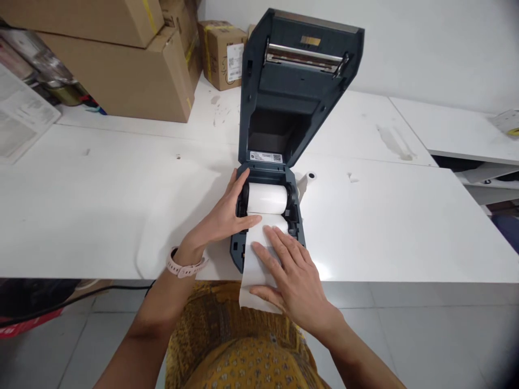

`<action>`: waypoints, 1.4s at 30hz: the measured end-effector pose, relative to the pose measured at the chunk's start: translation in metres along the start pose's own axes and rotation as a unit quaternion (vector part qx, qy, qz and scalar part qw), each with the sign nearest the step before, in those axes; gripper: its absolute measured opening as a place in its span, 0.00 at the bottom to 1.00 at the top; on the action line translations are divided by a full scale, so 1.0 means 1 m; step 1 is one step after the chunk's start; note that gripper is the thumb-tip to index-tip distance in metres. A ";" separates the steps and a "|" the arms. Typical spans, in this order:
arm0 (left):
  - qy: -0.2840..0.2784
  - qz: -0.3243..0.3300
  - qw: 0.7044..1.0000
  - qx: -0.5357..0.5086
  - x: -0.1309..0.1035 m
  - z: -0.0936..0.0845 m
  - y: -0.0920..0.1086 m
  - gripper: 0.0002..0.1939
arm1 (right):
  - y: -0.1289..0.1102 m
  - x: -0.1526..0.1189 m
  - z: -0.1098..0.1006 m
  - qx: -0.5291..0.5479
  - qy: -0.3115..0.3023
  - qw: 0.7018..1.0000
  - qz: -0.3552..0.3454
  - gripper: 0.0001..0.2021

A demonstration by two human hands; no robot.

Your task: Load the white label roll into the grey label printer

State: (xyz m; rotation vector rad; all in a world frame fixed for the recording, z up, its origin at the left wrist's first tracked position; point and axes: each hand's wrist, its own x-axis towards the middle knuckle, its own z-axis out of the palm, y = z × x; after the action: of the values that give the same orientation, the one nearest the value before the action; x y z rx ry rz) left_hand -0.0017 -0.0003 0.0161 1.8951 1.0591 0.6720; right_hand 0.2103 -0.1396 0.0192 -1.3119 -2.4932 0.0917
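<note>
A dark label printer (pixel 297 89) stands on the white table with its lid raised. Inside its base sits a white label roll (pixel 267 198), and the loose label strip (pixel 259 270) runs out over the front, past the table's edge. My left hand (pixel 227 213) rests along the printer's left side, fingers spread, the thumb touching the strip near the roll. Flat on the strip lies my right hand (pixel 287 267), its fingers stretched out. Neither hand grips anything.
Cardboard boxes (pixel 133 75) are stacked at the back left, beside a smaller taped box (pixel 221 56). Just right of the printer is a small white roll (pixel 310 178). The table's front edge (pixel 405 281) runs close to my body. A black cable (pixel 101 290) hangs below at left.
</note>
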 end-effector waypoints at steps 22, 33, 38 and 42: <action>0.067 0.225 0.883 0.406 -0.116 0.083 0.059 0.31 | 0.126 0.195 -0.123 0.380 0.278 0.873 0.125 0.26; 0.052 0.174 0.912 0.368 -0.084 0.083 0.070 0.44 | 0.087 0.161 -0.123 0.283 0.339 0.895 0.062 0.17; 0.011 0.173 0.910 0.377 -0.071 0.084 0.063 0.48 | 0.092 0.160 -0.119 0.270 0.337 0.900 0.060 0.21; 0.006 0.177 0.900 0.397 -0.077 0.083 0.063 0.49 | 0.091 0.163 -0.118 0.283 0.339 0.896 0.053 0.18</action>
State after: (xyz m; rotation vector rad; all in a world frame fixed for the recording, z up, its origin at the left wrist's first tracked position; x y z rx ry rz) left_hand 0.0495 -0.1187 0.0246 2.8434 1.0982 0.4718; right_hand 0.2331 0.0340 0.1536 -0.9933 -1.6299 0.3021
